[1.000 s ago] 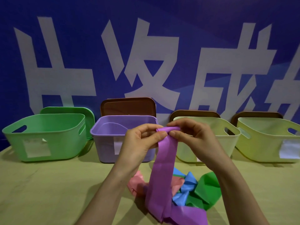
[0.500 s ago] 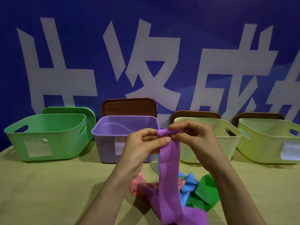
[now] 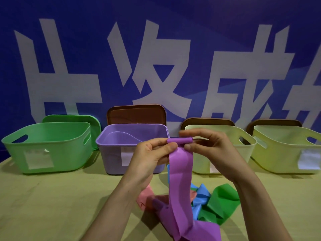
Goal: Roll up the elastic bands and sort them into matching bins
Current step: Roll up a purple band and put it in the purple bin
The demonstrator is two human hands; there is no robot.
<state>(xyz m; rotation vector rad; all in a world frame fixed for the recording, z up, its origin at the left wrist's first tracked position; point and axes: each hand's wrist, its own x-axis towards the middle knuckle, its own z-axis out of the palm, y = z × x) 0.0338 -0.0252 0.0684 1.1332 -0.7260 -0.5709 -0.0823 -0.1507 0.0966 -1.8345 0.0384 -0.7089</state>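
Purple band (image 3: 180,171), wide, smooth and matte, hangs from the left hand (image 3: 149,159) and right hand (image 3: 213,153) down past the wrists, its lower end creased and folded over. Its top is a small tight roll between the hands; each hand pinches it there, thumb in front

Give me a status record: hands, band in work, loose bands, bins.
left hand: pinches the rolled top end of the purple band
right hand: pinches the same roll from the other side
purple band: small roll at top, rest hangs unrolled down to the table
loose bands: pink band, blue band, green band heaped on the table under the hands
bins: green bin, purple bin, pale yellow-green bin, second pale yellow-green bin, in a row at the back
target: purple bin
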